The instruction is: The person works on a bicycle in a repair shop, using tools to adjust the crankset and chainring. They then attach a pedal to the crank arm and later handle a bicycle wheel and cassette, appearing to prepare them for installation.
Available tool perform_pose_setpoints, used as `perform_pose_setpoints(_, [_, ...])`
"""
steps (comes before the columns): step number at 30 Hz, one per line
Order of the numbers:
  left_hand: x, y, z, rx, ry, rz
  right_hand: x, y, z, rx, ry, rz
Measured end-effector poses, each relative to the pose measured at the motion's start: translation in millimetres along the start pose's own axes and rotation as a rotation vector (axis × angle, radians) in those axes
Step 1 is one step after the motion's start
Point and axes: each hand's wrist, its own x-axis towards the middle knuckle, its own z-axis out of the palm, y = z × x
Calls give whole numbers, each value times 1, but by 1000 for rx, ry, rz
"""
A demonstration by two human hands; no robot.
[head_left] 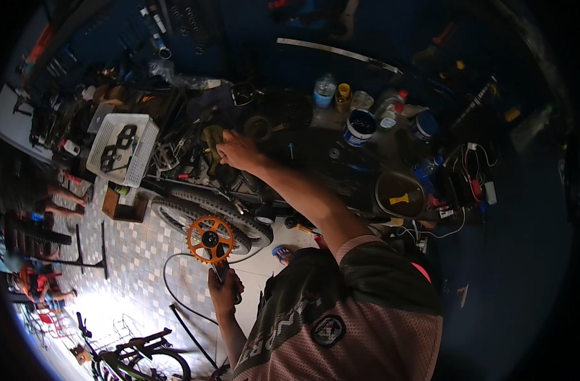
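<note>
My left hand (224, 291) is wrapped round the dark crank arm of a bicycle crankset, low in front of me. Its toothed orange chainring (195, 237) faces up, with a black centre. My right arm stretches across to the cluttered workbench. There my right hand (237, 151) has its fingers bent and closed on a crumpled olive cloth (212, 141); the fingertips are partly hidden. Loose tools and a pedal (167, 157) lie on the bench beside that hand.
A white plastic basket (151, 136) with black parts stands at the bench's left. Bicycle tyres (259, 233) lean below the bench edge. Farther right are a blue-and-white tub (360, 129), bottles and a round basin (377, 190) holding a yellow piece. A bicycle (134, 352) stands lower left.
</note>
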Motion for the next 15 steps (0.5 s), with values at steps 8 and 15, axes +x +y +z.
perform_pose_setpoints(8, [8, 2, -7, -17, -45, 40, -50, 46, -173, 468, 837, 416])
perform_pose_setpoints(15, [9, 15, 4, 2, -107, 66, -190, 196, -405, -99, 1642, 884])
